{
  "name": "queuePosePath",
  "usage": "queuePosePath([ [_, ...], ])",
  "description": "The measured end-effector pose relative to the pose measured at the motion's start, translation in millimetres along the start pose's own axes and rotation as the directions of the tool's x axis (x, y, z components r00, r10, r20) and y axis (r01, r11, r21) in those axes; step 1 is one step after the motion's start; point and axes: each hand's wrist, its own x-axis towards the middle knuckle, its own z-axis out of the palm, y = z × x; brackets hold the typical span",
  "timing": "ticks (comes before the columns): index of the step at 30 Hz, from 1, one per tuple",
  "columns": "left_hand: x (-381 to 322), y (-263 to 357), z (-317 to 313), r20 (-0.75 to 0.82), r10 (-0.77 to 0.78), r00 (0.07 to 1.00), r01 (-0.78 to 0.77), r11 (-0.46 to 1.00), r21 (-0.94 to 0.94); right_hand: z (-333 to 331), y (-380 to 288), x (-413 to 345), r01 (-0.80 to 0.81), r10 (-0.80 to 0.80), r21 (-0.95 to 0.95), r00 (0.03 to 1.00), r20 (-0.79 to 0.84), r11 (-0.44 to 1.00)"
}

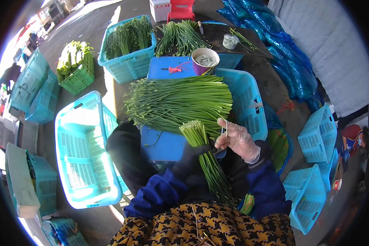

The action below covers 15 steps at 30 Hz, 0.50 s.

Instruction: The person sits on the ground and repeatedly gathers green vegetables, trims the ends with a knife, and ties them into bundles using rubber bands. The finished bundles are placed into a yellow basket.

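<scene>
My left hand (pixel 192 155), in a black glove, is closed around a bundle of green flowering chive stems (pixel 204 153), its cut ends pointing up and away from me. My right hand (pixel 238 138), in a clear plastic glove, stands beside the bundle with a pale rubber band (pixel 227 128) looped over its raised fingers. Beyond both hands a large pile of the same stems (pixel 181 103) lies across a blue board (pixel 163 144). Behind the pile, a purple tub (pixel 205 61) holds more pale bands, and a small red-handled blade (pixel 173 69) lies left of it.
An empty turquoise crate (pixel 89 153) stands at my left, another (pixel 249 104) right of the board. Farther back are a crate of greens (pixel 127 46), a dark table (pixel 218 40) with chives and a knife (pixel 200 27). A person (pixel 353 138) is at the far right.
</scene>
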Motion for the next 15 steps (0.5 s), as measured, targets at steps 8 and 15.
queuePosePath([
  [8, -9, 17, 20, 0.127, -0.010, 0.992, -0.007, 0.991, 0.136, 12, -25, 1, -0.004, 0.055, -0.503, 0.995, 0.085, 0.865],
  [15, 2, 12, 30, 0.225, -0.003, 0.974, -0.040, 0.981, 0.189, 16, -17, 16, -0.053, 0.137, -0.368, 0.969, 0.205, 0.928],
])
